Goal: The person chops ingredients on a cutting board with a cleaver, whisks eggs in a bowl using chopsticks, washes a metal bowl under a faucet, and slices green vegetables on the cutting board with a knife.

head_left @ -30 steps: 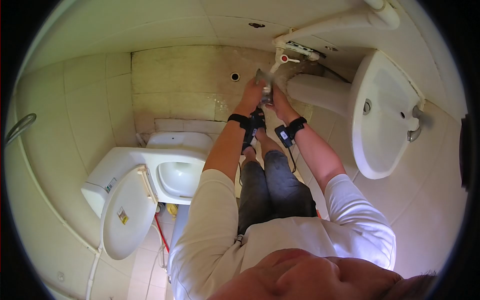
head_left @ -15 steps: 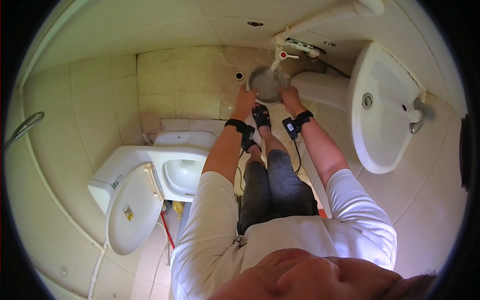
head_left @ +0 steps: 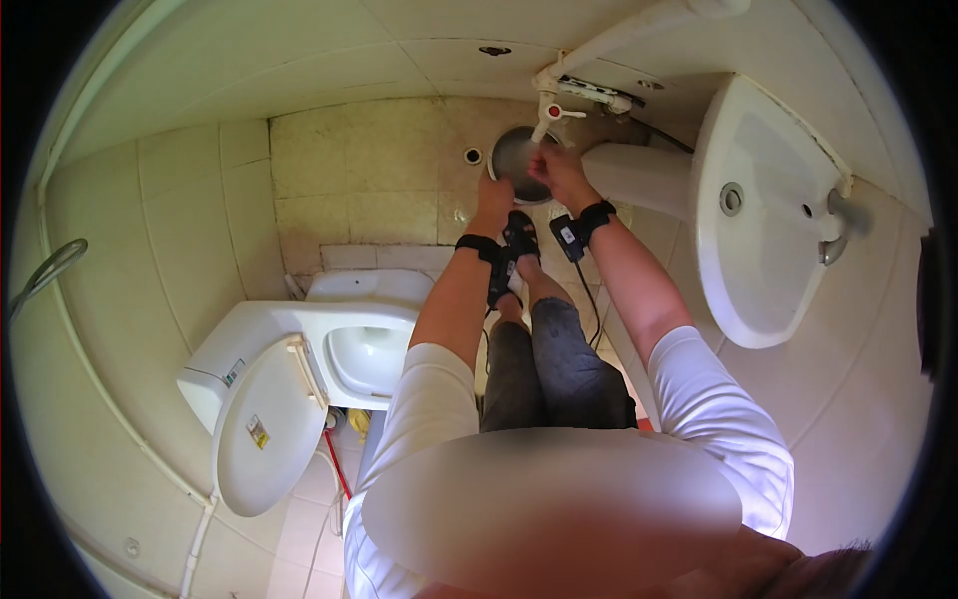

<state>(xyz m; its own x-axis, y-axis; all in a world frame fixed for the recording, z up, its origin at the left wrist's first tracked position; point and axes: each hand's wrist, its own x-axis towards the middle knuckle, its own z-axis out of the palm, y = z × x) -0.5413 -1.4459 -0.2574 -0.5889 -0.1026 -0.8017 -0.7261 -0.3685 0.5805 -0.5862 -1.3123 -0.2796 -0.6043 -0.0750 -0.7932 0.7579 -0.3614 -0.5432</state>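
A round metal bowl is held low over the floor, beneath a white tap whose lever has a red centre. My left hand grips the bowl's near left rim, its thumb over the edge. My right hand is over the bowl's right part, just below the tap's spout, with its fingers curled inward. Whether those fingers pinch anything is too small to make out. Both wrists wear black straps, and a small black device hangs at the right one.
A white washbasin on a pedestal stands close on the right. On the left is a toilet with its oval lid raised. A floor drain lies left of the bowl. My sandalled foot is just below it.
My right hand has left the bowl's right rim and moved left, over the bowl's inside. The pale stream and cloudy look in the bowl have faded. My left hand stays on the rim.
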